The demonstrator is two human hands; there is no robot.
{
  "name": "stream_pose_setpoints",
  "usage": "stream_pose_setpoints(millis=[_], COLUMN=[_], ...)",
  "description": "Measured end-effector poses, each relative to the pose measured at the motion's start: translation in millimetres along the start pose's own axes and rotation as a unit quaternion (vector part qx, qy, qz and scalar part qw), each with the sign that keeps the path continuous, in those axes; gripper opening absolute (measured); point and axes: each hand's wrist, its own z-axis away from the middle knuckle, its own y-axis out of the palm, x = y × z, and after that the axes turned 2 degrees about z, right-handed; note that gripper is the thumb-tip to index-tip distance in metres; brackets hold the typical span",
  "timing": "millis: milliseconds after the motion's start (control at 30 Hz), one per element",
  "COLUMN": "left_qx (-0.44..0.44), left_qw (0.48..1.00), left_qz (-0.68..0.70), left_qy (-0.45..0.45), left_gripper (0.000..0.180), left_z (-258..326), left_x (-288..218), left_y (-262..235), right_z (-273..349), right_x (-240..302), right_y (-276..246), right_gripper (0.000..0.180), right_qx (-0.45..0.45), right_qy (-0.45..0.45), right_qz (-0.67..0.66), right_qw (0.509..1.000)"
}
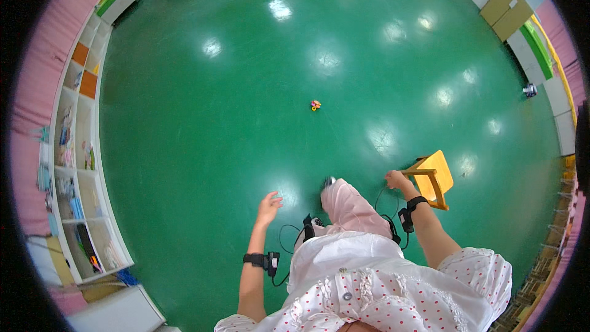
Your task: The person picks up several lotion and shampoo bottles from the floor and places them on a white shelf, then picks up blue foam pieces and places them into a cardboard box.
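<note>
My right hand (396,179) is closed around the end of a wooden bar on a small yellow chair (439,171). The chair is tilted and hangs or rests at my right side; whether it touches the floor I cannot tell. My left hand (269,208) is held out in front of me on the left, fingers apart, with nothing in it. A small pink, orange and yellow toy (316,106) lies on the green floor ahead of me, away from both hands.
White open shelves (92,190) with assorted items line the left wall. A low white cabinet (117,310) stands at the lower left. More cabinets (528,46) run along the right wall, near a small dark-and-white object (530,90). Cables hang from my wrist straps.
</note>
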Motion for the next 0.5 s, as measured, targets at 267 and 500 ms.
stream_pose_setpoints(millis=[267,500], left_qx=[0.063,-0.022], left_qw=[0.955,0.997], left_qz=[-0.289,-0.060], left_qy=[-0.005,0.032], left_gripper=[0.033,0.031], left_z=[-319.6,-572.6], left_x=[16.2,4.9], left_y=[-19.6,-48.2], right_z=[-249.1,-548.5], right_x=[14.5,103.3], right_y=[-28.5,-13.9], right_gripper=[0.035,0.055], right_qx=[-0.035,-0.115], right_qy=[0.064,-0.089], right_qz=[0.078,0.138], right_qw=[0.994,0.980])
